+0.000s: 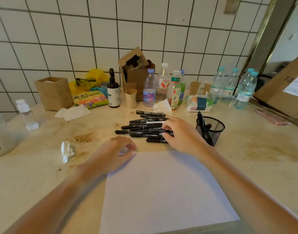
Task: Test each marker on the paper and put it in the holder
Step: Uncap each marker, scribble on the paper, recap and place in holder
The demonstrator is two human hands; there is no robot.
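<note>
The right hand (182,134) reaches into the pile of black markers (145,129) on the surface (43,174), its fingertips hidden among them, so its grasp cannot be told. The left hand (114,154) rests curled on the paper's (161,191) corner, possibly pinching something small and unclear. The mesh holder (210,130) stands just right, with markers inside.

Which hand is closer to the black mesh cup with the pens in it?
Right. The right hand is on the marker pile beside the mesh holder; the left hand rests at the paper's far-left corner.

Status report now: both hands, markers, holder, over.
Right hand reaching into marker pile, grip unclear. Left hand curled at paper corner. Holder has at least one marker. Nothing in the way.
</note>
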